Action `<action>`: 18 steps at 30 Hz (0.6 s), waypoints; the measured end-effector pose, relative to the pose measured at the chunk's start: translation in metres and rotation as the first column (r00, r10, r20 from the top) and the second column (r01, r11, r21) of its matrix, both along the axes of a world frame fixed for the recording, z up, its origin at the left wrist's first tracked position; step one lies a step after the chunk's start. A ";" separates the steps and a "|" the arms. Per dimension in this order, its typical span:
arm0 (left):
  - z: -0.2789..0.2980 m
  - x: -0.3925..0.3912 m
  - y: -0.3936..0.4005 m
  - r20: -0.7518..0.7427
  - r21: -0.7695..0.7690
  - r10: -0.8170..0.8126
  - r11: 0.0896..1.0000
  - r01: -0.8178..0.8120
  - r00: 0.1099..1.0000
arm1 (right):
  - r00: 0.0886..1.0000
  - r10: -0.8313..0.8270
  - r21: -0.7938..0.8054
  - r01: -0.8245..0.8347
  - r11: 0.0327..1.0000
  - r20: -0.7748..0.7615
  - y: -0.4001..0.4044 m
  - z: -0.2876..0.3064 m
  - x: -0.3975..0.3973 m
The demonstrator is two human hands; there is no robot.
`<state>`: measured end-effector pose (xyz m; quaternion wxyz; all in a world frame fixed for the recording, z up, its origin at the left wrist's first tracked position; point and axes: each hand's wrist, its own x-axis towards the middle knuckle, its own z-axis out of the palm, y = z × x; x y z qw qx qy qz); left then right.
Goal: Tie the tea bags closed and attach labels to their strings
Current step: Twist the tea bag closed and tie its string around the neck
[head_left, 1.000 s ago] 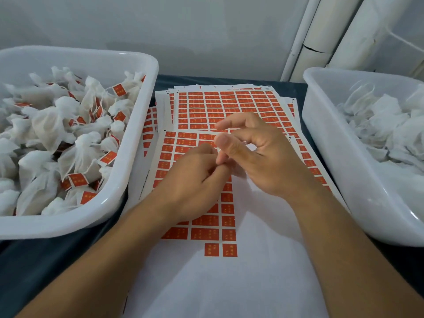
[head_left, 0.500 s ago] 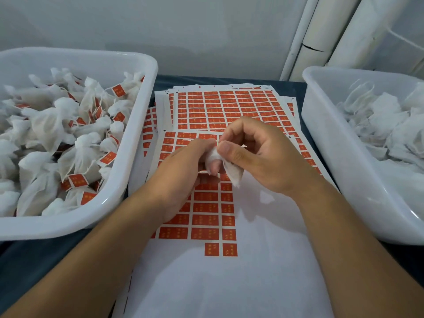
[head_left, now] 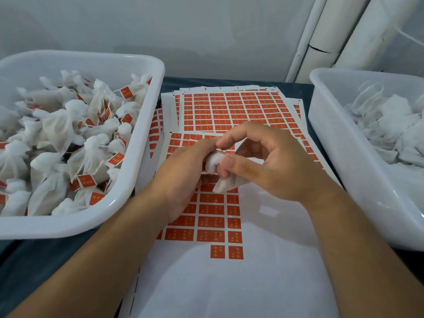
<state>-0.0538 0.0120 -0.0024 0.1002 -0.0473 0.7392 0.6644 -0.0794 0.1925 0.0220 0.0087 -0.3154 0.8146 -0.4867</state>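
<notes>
I see both hands meeting over the near label sheet [head_left: 213, 228]. My left hand [head_left: 183, 177] grips a white tea bag [head_left: 218, 173]; my right hand [head_left: 270, 164] pinches its gathered top. A tub of tied, labelled bags [head_left: 142, 143] sits left, a tub of untied bags [head_left: 330, 143] right.

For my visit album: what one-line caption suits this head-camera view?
Both hands, left hand and right hand, hold one tea bag over red label sheets.
</notes>
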 end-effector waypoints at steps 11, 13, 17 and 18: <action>0.000 -0.002 0.000 0.106 -0.036 0.177 0.984 -0.174 0.978 | 0.982 0.012 0.230 0.032 0.973 -0.189 0.002 -0.002 0.001; 0.001 -0.002 -0.001 0.112 -0.034 0.180 0.984 -0.177 0.977 | 0.972 0.007 0.275 0.060 0.960 -0.234 0.002 -0.003 0.000; 0.003 0.000 -0.001 0.103 -0.065 0.137 0.989 -0.131 0.985 | 0.960 -0.054 0.280 0.133 0.951 -0.274 0.000 -0.008 -0.002; 0.003 0.001 0.000 0.089 -0.078 0.121 0.990 -0.114 0.989 | 0.957 -0.078 0.262 0.154 0.953 -0.280 -0.001 -0.010 -0.002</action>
